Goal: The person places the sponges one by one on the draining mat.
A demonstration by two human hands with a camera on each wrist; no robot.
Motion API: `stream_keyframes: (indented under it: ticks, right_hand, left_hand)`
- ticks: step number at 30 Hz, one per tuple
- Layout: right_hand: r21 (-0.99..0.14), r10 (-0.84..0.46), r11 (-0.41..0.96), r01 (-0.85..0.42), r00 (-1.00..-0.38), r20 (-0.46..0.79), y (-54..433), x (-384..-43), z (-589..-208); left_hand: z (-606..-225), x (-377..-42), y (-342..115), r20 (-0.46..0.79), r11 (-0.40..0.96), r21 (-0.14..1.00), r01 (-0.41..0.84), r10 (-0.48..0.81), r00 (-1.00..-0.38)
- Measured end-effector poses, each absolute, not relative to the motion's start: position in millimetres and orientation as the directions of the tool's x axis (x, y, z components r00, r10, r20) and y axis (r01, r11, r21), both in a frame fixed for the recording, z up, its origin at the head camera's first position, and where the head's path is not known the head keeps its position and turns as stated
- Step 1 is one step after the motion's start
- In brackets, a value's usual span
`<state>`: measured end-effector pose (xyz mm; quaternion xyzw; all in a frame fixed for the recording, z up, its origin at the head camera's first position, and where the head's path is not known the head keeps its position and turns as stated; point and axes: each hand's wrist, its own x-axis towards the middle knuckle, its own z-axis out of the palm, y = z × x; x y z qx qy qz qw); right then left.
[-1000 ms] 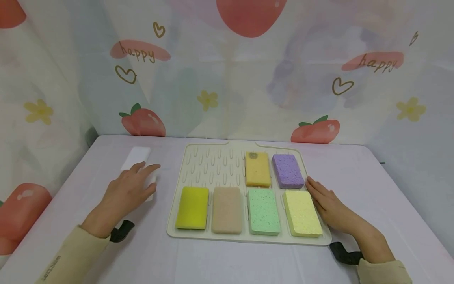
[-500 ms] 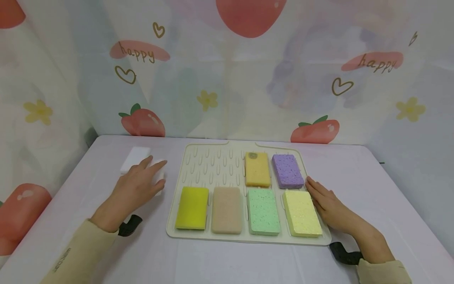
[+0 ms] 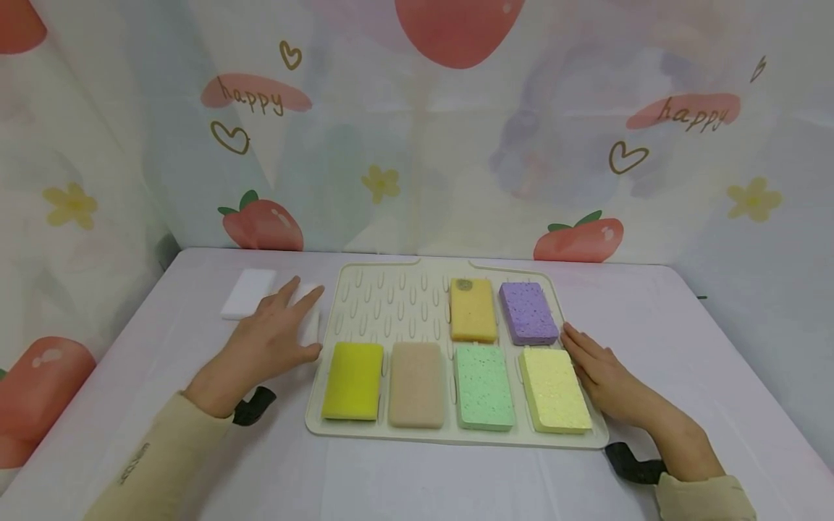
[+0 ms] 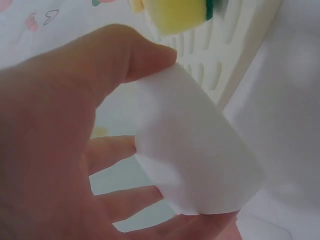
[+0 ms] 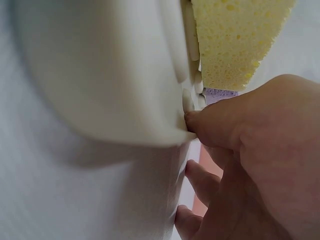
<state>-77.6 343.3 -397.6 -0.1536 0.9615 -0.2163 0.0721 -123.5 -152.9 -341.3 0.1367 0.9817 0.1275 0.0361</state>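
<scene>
In the left wrist view a white sponge (image 4: 192, 140) is pinched between the thumb and fingertips of my left hand (image 3: 263, 340). That hand is over the table, just left of the cream drainer tray (image 3: 374, 436); in the head view it hides part of the sponge. On the far side of the table, a second white block (image 3: 246, 294) lies behind it. My right hand (image 3: 612, 383) lies along the tray's right edge with extended fingers, its thumb at the rim in the right wrist view. Nearest to it are a pale yellow sponge (image 3: 556, 391) and a purple sponge (image 3: 528, 312).
The tray's front row also carries a bright yellow sponge (image 3: 353, 381), a beige sponge (image 3: 417, 385) and a mint green sponge (image 3: 485, 388). Behind sits a yellow-orange sponge (image 3: 473, 311). Ridges show at the tray's back left. A printed cloth wall (image 3: 417, 145) closes the back.
My left hand has moved right and slightly away from me with the white sponge, closer to the tray. The second white block is more visible. My right hand stays in place.
</scene>
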Motion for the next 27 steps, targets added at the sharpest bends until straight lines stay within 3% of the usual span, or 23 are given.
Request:
stream_keyframes:
  ticks: [27]
  right_hand:
    - [-0.443, -0.317, 0.86, -0.251, -0.945, -0.08, 342, -77, -396]
  left_hand:
    - [-335, -135, -116, 0.018, 0.902, 0.261, 0.344, 0.352, -0.936]
